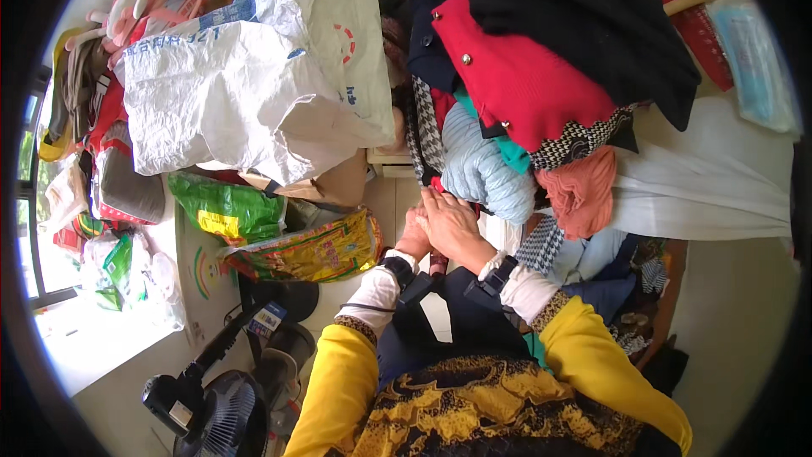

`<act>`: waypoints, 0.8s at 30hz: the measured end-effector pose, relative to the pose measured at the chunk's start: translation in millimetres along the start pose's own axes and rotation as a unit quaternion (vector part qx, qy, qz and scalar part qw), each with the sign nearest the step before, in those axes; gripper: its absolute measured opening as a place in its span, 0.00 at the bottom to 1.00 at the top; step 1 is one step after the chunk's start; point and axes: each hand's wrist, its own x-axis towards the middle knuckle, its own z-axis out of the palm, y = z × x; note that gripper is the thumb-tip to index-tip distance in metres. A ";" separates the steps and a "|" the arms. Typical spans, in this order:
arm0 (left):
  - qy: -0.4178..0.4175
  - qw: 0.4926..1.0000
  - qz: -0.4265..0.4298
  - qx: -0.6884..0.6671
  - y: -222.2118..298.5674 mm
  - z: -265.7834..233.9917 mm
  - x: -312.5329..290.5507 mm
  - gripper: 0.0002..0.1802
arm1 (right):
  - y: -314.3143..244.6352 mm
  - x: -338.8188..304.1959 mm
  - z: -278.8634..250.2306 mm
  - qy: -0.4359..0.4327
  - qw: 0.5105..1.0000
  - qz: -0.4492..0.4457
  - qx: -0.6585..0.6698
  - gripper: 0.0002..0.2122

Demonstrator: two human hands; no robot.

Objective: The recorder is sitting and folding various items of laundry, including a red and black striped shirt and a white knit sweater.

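Left hand (414,233) and right hand (450,222) pressed together at foot of clothes pile, touching pale blue quilted garment (478,171); grip cannot tell. Red jacket (516,76) above.

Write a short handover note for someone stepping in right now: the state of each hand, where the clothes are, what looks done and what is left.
Left hand: pressed against the right, fingers hidden; grip cannot be told.
Right hand: laid over the left, at the foot of the clothes heap, next to the pale blue quilted garment.
Clothes: red jacket, black garment and coral knit piled together; white sack sits to the left.
Done: nothing visibly sorted.
Left: the whole heap remains piled.
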 end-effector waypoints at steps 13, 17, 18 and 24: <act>0.086 0.985 0.014 0.150 21.6 -45.1 0.5 0.20 | 20.6 -15.4 1.6 -0.009 0.998 0.063 -0.016 0.27; 0.143 0.983 0.061 0.097 13.7 -40.7 14.0 0.12 | 33.2 -6.9 15.6 -0.032 0.996 0.075 -0.031 0.27; 0.157 0.982 0.071 0.078 12.0 -40.3 14.0 0.12 | 33.7 -4.0 12.2 -0.073 0.994 0.086 -0.010 0.28; 0.113 0.989 0.072 0.057 17.6 -44.7 17.2 0.12 | 47.9 0.5 7.8 -0.127 0.984 0.100 0.068 0.25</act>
